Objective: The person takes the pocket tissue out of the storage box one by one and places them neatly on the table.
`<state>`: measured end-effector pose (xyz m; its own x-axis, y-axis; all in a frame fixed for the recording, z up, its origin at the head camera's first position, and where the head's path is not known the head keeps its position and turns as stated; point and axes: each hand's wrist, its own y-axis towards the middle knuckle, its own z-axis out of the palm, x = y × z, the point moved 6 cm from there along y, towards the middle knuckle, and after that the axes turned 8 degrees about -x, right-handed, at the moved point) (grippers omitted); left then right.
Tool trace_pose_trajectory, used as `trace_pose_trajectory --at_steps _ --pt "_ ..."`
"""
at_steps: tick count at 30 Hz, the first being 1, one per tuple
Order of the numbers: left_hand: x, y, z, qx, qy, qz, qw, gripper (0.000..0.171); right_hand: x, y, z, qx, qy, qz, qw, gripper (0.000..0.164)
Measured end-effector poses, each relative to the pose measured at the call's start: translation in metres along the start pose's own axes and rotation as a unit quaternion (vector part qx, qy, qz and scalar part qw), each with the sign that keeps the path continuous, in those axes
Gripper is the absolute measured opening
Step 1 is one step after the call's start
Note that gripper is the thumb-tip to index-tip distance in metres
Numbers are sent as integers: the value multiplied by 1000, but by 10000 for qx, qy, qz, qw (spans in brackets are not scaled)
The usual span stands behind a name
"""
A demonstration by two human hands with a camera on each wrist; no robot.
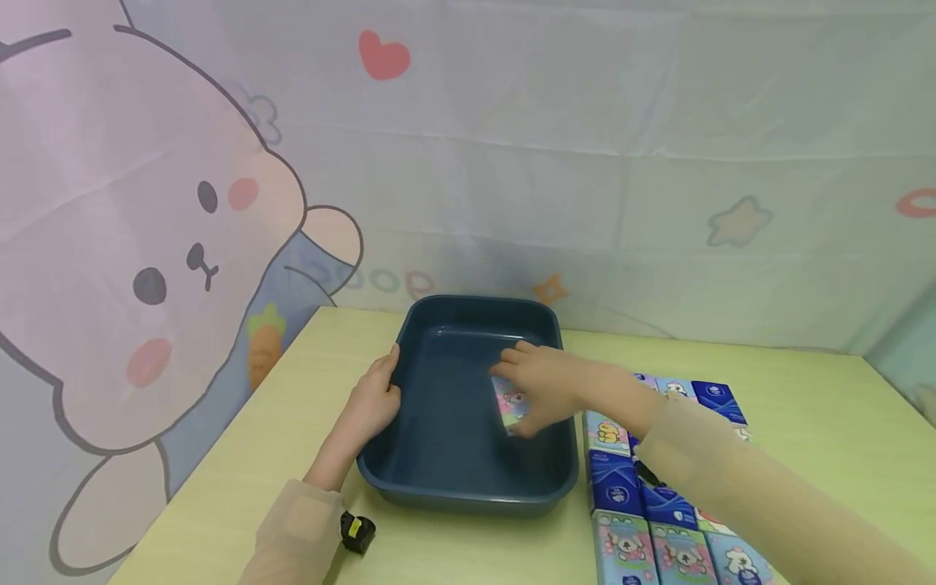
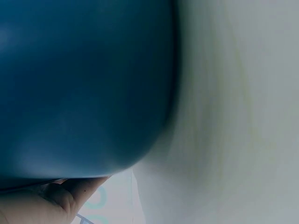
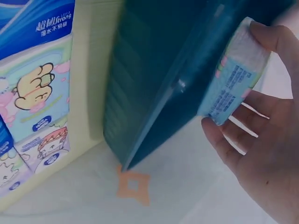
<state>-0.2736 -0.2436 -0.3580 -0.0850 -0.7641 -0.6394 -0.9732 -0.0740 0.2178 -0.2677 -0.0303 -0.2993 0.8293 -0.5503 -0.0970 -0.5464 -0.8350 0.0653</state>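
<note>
A dark blue plastic bin (image 1: 453,439) with a raised rim lies in the middle of the table. My left hand (image 1: 371,404) grips its left rim; the left wrist view shows the bin's outer wall (image 2: 84,93) and part of that hand (image 2: 56,203). Over the inside of the bin, my right hand (image 1: 552,386) holds a small tissue pack (image 1: 510,400) with a pink and blue cartoon print. In the right wrist view the pack (image 3: 233,79) is pinched between thumb and fingers, its printed side panel showing.
Rows of tissue packs (image 1: 625,548), some dark blue and some cartoon-printed, lie right of the bin, partly hidden by the right arm. A black strap piece with a yellow label (image 1: 357,532) is at the left wrist. A cartoon-printed cloth (image 1: 512,162) hangs behind the table.
</note>
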Motion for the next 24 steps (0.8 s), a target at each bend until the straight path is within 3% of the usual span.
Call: trace_pose_trajectory --at_steps 16,24 --pt "1 0 -6 35 -4 -33 10000 61 -8 -64 -20 -807 114 500 9954 79" --pt "0 0 -8 33 -36 -4 10000 61 -9 -90 -19 -873 -17 662 9940 80"
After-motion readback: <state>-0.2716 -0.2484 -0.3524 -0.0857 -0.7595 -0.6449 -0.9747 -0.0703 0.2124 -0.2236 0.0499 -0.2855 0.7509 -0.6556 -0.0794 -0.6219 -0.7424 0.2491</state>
